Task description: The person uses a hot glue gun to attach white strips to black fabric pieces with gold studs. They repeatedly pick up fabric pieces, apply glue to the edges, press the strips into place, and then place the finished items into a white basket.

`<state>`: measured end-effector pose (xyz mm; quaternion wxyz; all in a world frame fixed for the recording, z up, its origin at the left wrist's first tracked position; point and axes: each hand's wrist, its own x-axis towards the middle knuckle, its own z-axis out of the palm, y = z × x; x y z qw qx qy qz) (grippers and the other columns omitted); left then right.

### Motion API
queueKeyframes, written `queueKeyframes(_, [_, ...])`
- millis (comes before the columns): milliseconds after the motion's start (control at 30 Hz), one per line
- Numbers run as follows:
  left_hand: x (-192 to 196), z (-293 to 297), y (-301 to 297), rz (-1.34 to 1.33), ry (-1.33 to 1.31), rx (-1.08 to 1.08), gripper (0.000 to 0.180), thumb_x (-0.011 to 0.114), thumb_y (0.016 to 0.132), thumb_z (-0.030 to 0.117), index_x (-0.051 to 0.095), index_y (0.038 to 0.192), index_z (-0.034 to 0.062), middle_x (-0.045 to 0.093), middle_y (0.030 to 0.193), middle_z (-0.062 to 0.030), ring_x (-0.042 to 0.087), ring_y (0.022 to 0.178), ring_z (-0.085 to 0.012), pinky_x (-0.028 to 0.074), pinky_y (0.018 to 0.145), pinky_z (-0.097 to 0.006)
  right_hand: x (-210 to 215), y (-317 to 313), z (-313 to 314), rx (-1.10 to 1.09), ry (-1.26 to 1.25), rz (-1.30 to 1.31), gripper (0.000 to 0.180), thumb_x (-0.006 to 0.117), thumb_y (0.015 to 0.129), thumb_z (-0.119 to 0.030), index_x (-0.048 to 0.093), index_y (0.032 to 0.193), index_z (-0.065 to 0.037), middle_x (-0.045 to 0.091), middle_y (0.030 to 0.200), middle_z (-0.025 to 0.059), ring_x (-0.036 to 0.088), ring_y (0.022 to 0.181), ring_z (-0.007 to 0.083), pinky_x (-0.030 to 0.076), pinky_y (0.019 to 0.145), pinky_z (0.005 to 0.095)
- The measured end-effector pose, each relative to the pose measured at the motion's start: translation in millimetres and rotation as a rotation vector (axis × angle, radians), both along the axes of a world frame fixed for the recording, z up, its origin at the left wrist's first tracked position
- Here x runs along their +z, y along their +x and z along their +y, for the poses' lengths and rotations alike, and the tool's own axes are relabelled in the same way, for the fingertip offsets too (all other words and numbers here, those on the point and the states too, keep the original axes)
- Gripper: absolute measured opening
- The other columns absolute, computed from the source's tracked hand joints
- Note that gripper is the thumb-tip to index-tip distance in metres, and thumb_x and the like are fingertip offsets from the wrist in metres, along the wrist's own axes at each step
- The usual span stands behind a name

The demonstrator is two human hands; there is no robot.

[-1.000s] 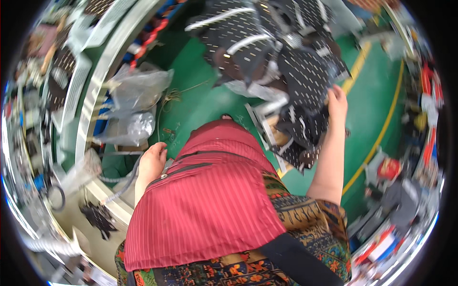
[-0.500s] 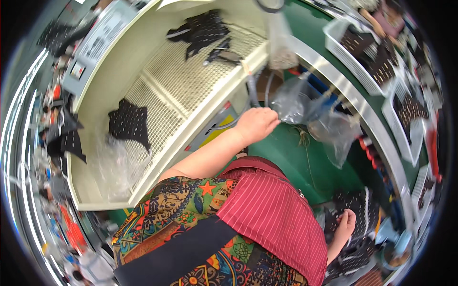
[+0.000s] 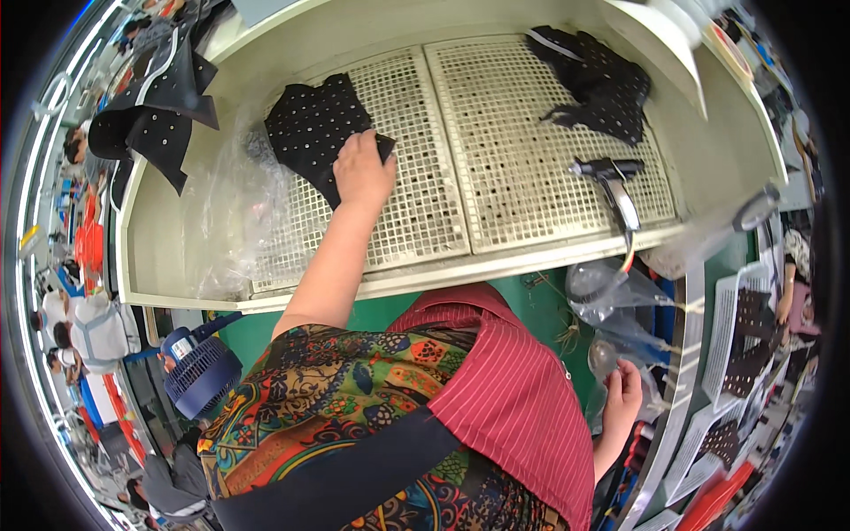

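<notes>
My left hand (image 3: 363, 168) reaches into a cream tray (image 3: 447, 150) with a perforated grid floor. Its fingers lie flat over the right edge of a black, irregularly shaped sheet (image 3: 314, 124) dotted with pale spots. Crumpled clear plastic (image 3: 243, 212) lies against this sheet's left side. Low on the right, my right hand (image 3: 622, 403) is held with thumb and fingers curled together, close to hanging clear plastic bags (image 3: 611, 301). Whether something small is between these fingers cannot be made out.
Another black dotted sheet (image 3: 602, 84) lies at the tray's far right, near a gun-shaped tool (image 3: 615, 190) with a silver handle. More black dotted sheets (image 3: 155, 111) hang over the left rim. A blue fan (image 3: 199, 367) stands at lower left. White baskets (image 3: 739, 327) line the right.
My view has swung left to face the tray. My left hand has moved from beside the bags onto the black sheet. The right hand has left the black dotted pile for the bags.
</notes>
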<state>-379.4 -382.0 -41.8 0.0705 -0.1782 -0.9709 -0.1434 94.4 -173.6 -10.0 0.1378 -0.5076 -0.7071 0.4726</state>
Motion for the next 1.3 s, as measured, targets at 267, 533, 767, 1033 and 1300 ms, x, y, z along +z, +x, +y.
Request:
queueKeyframes(267, [-13.3, -29.8, -13.3, -0.157, 0.023, -0.007, 0.056, 0.063, 0.081, 0.017, 0.043, 0.131, 0.0029, 0.05, 0.13, -0.0196, 0.049, 0.12, -0.0339, 0.041, 0.1, -0.039, 15.2, -103.9, 41.4, 0.279, 0.037, -0.096, 0.02, 0.054, 0.09, -0.003, 0.057, 0.108, 0.003, 0.061, 0.087, 0.0072, 0.056, 0.076, 0.0115, 0.046, 0.07, 0.0251])
queueKeyframes(533, [-23.7, -45.9, -6.2, -0.131, 0.157, -0.059, 0.028, 0.062, 0.078, 0.011, 0.059, 0.104, 0.0016, 0.054, 0.129, -0.0173, 0.054, 0.113, -0.0337, 0.045, 0.094, -0.039, 6.4, -128.6, 83.7, 0.453, 0.086, -0.085, 0.021, 0.056, 0.089, -0.003, 0.058, 0.109, 0.002, 0.06, 0.083, 0.0063, 0.056, 0.075, 0.0121, 0.046, 0.07, 0.0254])
queueKeyframes(767, [-25.8, -72.2, -27.8, -0.512, 0.598, 0.019, 0.017, 0.066, 0.085, 0.016, 0.068, 0.095, 0.0026, 0.058, 0.128, -0.0085, 0.058, 0.109, -0.0163, 0.043, 0.094, -0.027, 10.6, -161.2, 129.4, 0.636, 0.116, -0.112, 0.024, 0.057, 0.087, -0.004, 0.059, 0.11, -0.001, 0.062, 0.085, 0.01, 0.059, 0.075, 0.0175, 0.048, 0.07, 0.0286])
queueKeyframes(1033, [-26.4, -73.3, -59.1, -0.389, 1.098, 0.516, 0.019, 0.05, 0.095, 0.018, 0.061, 0.101, 0.004, 0.063, 0.091, -0.0028, 0.056, 0.082, -0.0103, 0.045, 0.075, -0.024, 23.3, -208.7, 134.4, 0.897, 0.139, -0.092, 0.023, 0.059, 0.085, -0.006, 0.06, 0.107, -0.001, 0.063, 0.088, 0.0166, 0.062, 0.079, 0.0295, 0.049, 0.071, 0.0346])
queueKeyframes(1300, [28.5, -57.5, -18.3, -0.307, 1.051, 0.357, 0.025, 0.05, 0.095, 0.016, 0.06, 0.114, 0.0032, 0.065, 0.095, -0.004, 0.058, 0.085, -0.0093, 0.046, 0.076, -0.023, 21.2, -266.2, 97.4, 1.187, 0.074, 0.025, 0.025, 0.06, 0.084, -0.01, 0.06, 0.108, -0.003, 0.063, 0.09, 0.0148, 0.063, 0.082, 0.0265, 0.049, 0.074, 0.0336])
